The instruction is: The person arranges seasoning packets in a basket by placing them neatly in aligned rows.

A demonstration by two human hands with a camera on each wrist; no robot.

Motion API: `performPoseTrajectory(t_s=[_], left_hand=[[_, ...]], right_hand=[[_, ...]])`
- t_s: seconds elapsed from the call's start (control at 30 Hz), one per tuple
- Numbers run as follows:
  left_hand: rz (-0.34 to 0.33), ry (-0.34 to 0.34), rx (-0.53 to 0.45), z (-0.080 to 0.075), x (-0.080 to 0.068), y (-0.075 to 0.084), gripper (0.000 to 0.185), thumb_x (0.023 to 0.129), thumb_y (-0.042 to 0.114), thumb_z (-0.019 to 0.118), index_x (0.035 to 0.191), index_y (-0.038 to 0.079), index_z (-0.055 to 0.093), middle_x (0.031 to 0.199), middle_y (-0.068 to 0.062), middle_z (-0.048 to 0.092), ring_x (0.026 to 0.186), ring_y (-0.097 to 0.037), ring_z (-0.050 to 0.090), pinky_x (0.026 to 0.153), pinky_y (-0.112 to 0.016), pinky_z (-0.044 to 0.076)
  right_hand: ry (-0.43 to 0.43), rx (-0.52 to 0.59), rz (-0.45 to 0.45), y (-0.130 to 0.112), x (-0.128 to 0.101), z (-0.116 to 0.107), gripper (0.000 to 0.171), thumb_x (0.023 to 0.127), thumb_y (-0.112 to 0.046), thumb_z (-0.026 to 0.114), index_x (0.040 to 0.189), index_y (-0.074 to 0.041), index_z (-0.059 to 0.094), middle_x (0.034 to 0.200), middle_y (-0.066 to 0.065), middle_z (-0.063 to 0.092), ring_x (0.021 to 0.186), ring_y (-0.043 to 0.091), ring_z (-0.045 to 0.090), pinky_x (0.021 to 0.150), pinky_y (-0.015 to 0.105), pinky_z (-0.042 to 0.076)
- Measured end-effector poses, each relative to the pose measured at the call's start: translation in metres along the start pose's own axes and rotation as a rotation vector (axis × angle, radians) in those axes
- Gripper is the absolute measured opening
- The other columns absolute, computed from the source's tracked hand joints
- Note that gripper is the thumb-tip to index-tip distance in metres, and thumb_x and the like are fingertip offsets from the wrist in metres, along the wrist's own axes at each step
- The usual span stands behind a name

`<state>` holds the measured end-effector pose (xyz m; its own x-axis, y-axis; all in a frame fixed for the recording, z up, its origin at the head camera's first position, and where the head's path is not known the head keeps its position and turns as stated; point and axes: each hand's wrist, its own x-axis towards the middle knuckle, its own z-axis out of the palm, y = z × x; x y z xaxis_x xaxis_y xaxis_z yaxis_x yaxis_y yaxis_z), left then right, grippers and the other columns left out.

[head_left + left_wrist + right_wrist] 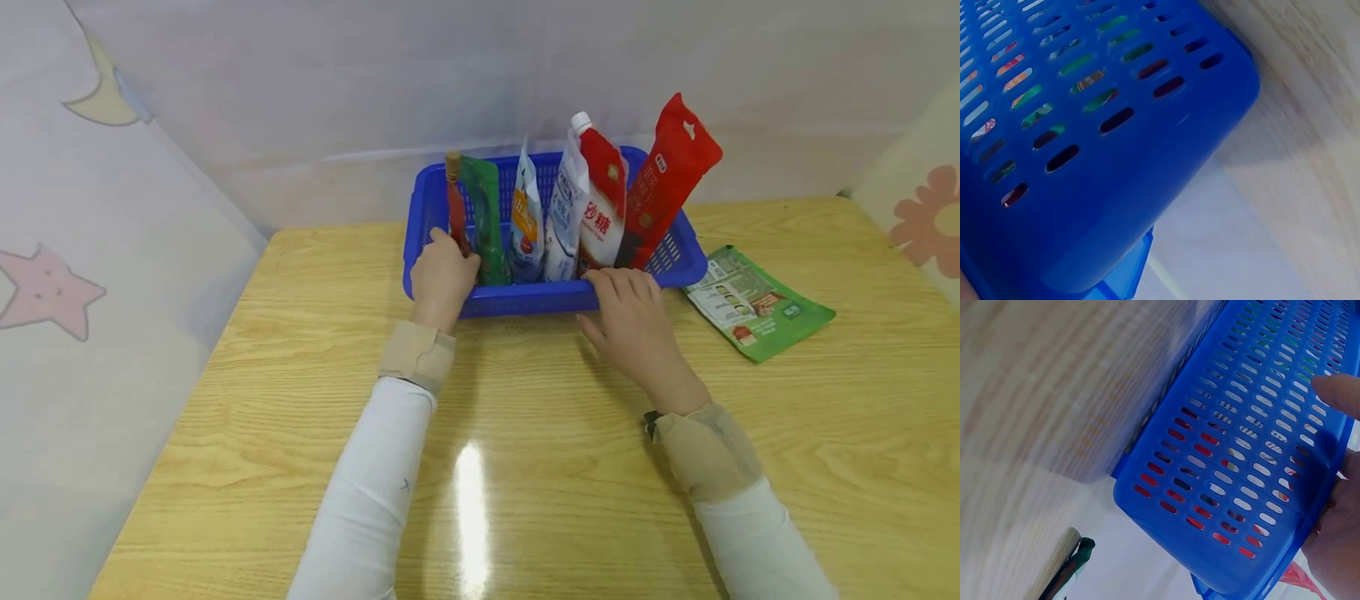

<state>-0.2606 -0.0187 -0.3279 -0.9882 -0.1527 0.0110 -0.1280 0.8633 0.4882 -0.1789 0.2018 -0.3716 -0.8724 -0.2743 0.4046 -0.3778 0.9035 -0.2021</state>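
Two hands grip the near rim of a blue basket (525, 297) at the frame's upper centre: left hand (442, 279) at its left corner, right hand (630, 312) curled over its right. Pouches (592, 200) stand upright inside; a green packet (757, 302) lies flat on the tabletop (300, 400), right of the basket.

The tabletop (300, 417) is pale wood grain under a smooth, glossy coat that throws back a bright streak of light. The basket (525, 298) is blue moulded plastic, shiny and smooth, its walls pierced with rows of slots. The pouches standing in it, among them a red pouch (671, 179), are glossy plastic film, and the green packet (757, 304) near the tabletop's right edge has the same printed sheen. Matt beige cloth bands (417, 354) wrap both wrists over white fabric sleeves (371, 500).
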Motion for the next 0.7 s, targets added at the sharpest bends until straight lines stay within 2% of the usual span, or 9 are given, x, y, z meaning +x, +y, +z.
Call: performPoseTrajectory(t_s=[0.07, 0.13, 0.23, 0.3, 0.37, 0.47, 0.53, 0.6, 0.7], left_hand=[[0.025, 0.049, -0.049, 0.002, -0.001, -0.002, 0.069, 0.092, 0.03, 0.058, 0.144, -0.003, 0.028, 0.124, -0.023, 0.061, 0.093, -0.034, 0.068, 0.072, -0.046, 0.056], [0.073, 0.097, -0.101, 0.003, -0.002, -0.003, 0.082, 0.091, 0.031, 0.059, 0.151, -0.001, 0.013, 0.145, -0.024, 0.043, 0.11, -0.034, 0.063, 0.068, -0.045, 0.056], [0.193, 0.161, -0.199, 0.004, -0.005, -0.006, 0.094, 0.09, 0.032, 0.06, 0.153, 0.004, -0.004, 0.16, -0.021, 0.001, 0.14, -0.035, 0.035, 0.065, -0.043, 0.056], [0.298, 0.219, -0.292, 0.005, -0.008, -0.01, 0.091, 0.09, 0.028, 0.059, 0.153, 0.005, -0.002, 0.16, -0.021, -0.007, 0.148, -0.034, 0.016, 0.079, -0.043, 0.056], [0.419, 0.298, -0.388, 0.006, -0.01, -0.015, 0.079, 0.091, 0.023, 0.057, 0.151, 0.003, 0.009, 0.159, -0.021, -0.001, 0.148, -0.034, 0.014, 0.094, -0.044, 0.051], [0.61, 0.435, -0.42, 0.012, -0.014, -0.025, 0.05, 0.091, 0.014, 0.054, 0.133, -0.003, 0.035, 0.146, -0.024, 0.03, 0.136, -0.034, 0.036, 0.1, -0.044, 0.047], [0.71, 0.498, -0.32, 0.017, -0.018, -0.032, 0.033, 0.09, 0.015, 0.055, 0.116, -0.003, 0.048, 0.126, -0.022, 0.05, 0.116, -0.032, 0.052, 0.087, -0.04, 0.054], [0.779, 0.52, -0.17, 0.021, -0.021, -0.038, 0.024, 0.089, 0.02, 0.059, 0.103, 0.0, 0.056, 0.104, -0.016, 0.061, 0.094, -0.027, 0.06, 0.071, -0.035, 0.056], [0.822, 0.465, 0.034, 0.022, -0.025, -0.043, 0.03, 0.087, 0.036, 0.065, 0.097, 0.008, 0.062, 0.085, -0.005, 0.067, 0.07, -0.016, 0.061, 0.056, -0.027, 0.052]], right_hand=[[0.0, -0.001, 0.001, 0.0, 0.0, 0.0, 0.05, 0.085, -0.017, 0.069, 0.125, 0.004, 0.048, 0.12, 0.024, 0.053, 0.113, 0.04, 0.044, 0.102, 0.052, 0.031], [0.001, 0.0, 0.002, 0.0, 0.0, 0.0, 0.05, 0.085, -0.017, 0.069, 0.125, 0.004, 0.048, 0.12, 0.024, 0.053, 0.113, 0.04, 0.044, 0.102, 0.052, 0.03], [0.0, 0.002, 0.005, 0.0, 0.0, 0.0, 0.05, 0.086, -0.017, 0.069, 0.125, 0.004, 0.048, 0.12, 0.024, 0.053, 0.114, 0.04, 0.043, 0.103, 0.052, 0.03], [-0.002, 0.003, 0.009, -0.001, 0.001, -0.001, 0.05, 0.086, -0.017, 0.069, 0.125, 0.004, 0.047, 0.121, 0.024, 0.053, 0.114, 0.04, 0.043, 0.103, 0.053, 0.029], [-0.006, 0.004, 0.013, -0.001, 0.001, -0.001, 0.05, 0.086, -0.017, 0.069, 0.125, 0.004, 0.047, 0.121, 0.024, 0.052, 0.115, 0.04, 0.043, 0.103, 0.053, 0.029], [-0.014, 0.003, 0.018, -0.002, 0.001, -0.002, 0.05, 0.086, -0.016, 0.069, 0.126, 0.004, 0.047, 0.122, 0.024, 0.052, 0.115, 0.04, 0.043, 0.104, 0.053, 0.029], [-0.02, 0.006, 0.019, -0.003, 0.002, -0.002, 0.049, 0.086, -0.016, 0.068, 0.126, 0.004, 0.047, 0.122, 0.024, 0.052, 0.116, 0.041, 0.042, 0.104, 0.053, 0.029], [-0.024, 0.008, 0.019, -0.004, 0.002, -0.002, 0.049, 0.087, -0.016, 0.068, 0.126, 0.004, 0.047, 0.122, 0.025, 0.052, 0.116, 0.041, 0.042, 0.104, 0.053, 0.029], [-0.026, 0.012, 0.019, -0.004, 0.001, -0.002, 0.049, 0.087, -0.016, 0.068, 0.126, 0.005, 0.047, 0.122, 0.025, 0.052, 0.116, 0.041, 0.042, 0.104, 0.054, 0.028]])
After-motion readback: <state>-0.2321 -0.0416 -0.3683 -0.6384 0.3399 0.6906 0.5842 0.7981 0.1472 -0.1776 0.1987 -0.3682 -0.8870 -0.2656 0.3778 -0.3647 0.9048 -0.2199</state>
